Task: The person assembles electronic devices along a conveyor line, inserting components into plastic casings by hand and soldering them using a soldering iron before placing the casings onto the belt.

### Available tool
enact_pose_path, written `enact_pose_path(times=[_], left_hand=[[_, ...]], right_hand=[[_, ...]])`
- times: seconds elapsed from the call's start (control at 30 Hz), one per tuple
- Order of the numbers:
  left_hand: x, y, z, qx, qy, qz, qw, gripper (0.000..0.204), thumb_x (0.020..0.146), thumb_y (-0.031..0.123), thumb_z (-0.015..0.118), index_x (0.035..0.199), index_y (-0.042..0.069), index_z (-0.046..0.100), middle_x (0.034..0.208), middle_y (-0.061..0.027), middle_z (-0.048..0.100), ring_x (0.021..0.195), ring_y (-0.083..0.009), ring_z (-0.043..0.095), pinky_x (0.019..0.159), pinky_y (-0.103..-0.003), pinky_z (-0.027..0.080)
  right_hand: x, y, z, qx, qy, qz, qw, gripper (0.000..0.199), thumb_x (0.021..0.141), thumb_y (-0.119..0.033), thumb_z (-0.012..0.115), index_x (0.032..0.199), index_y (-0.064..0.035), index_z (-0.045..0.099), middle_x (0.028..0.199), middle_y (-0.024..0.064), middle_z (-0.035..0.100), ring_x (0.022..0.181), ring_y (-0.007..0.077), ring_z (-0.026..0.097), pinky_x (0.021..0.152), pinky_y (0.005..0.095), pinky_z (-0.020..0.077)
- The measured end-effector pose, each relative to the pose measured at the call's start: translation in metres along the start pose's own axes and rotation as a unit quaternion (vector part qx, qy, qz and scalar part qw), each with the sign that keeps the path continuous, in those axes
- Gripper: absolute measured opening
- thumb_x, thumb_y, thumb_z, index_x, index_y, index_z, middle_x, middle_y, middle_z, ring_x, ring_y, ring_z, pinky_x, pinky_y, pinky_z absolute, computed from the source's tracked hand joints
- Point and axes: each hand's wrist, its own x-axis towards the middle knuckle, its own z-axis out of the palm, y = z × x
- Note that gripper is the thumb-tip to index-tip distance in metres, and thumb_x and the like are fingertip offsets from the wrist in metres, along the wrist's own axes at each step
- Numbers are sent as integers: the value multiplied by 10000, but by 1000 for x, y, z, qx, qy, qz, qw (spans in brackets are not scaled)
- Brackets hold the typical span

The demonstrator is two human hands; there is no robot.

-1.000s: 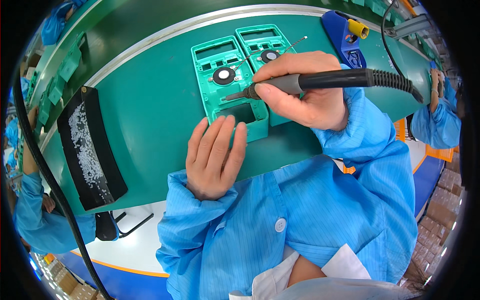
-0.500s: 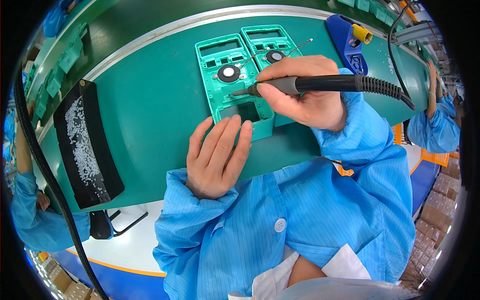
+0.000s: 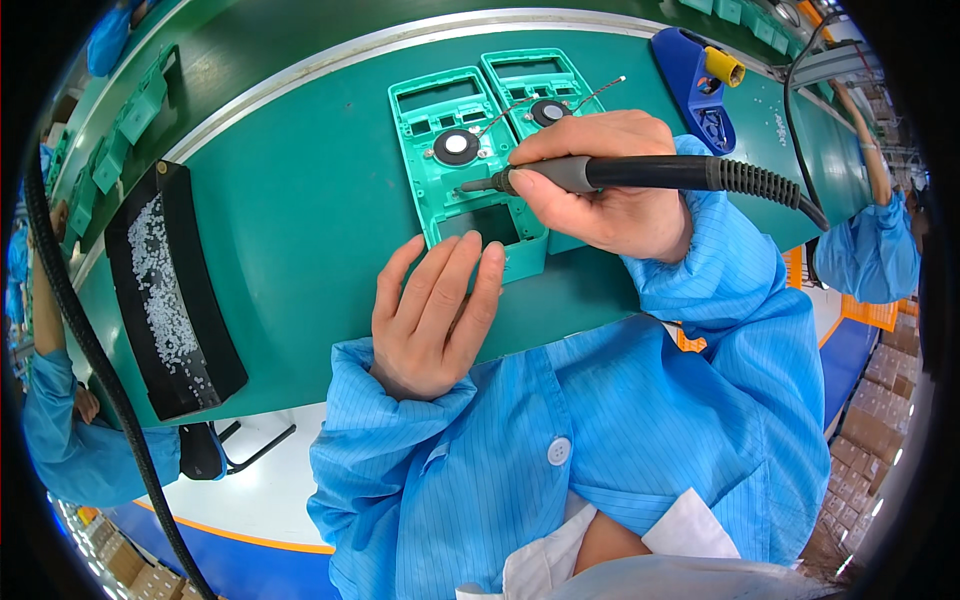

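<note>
My right hand grips a black soldering iron like a pen, its metal tip touching the middle of a green plastic housing just below a round speaker disc. A second green housing with its own disc lies right beside it, partly behind my right hand. My left hand lies flat on the green table, fingers together, fingertips against the near edge of the first housing. Thin wires run from the discs toward the upper right.
A black tray sprinkled with small white beads lies at the left on the green table. A blue iron stand with a yellow part sits at the back right. More green parts line the far left edge. Other people in blue sleeves work at both sides.
The iron's tip has stayed on the housing; both hands keep their pose. The view has shifted slightly, nothing taken up or let go.
</note>
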Motion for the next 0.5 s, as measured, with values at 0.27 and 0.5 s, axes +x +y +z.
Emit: enact_pose_path(times=[0.27,0.5], left_hand=[[0,0,1,-2,3,-3,1000,451,738,142,778,1153,21,650,1094,-140,661,979,-272,647,894,-439,492],[0,-2,-1,-1,4,2,1000,440,743,146,775,1146,16,652,1091,-144,663,969,-273,650,890,-437,494]], right_hand=[[1,1,0,-3,-5,-4,1000,101,772,-70,739,843,-11,699,659,81,662,532,186,627,486,285,478],[1,-2,-4,39,4,11,999,103,788,-69,726,852,4,693,661,91,657,538,171,625,487,273,468]])
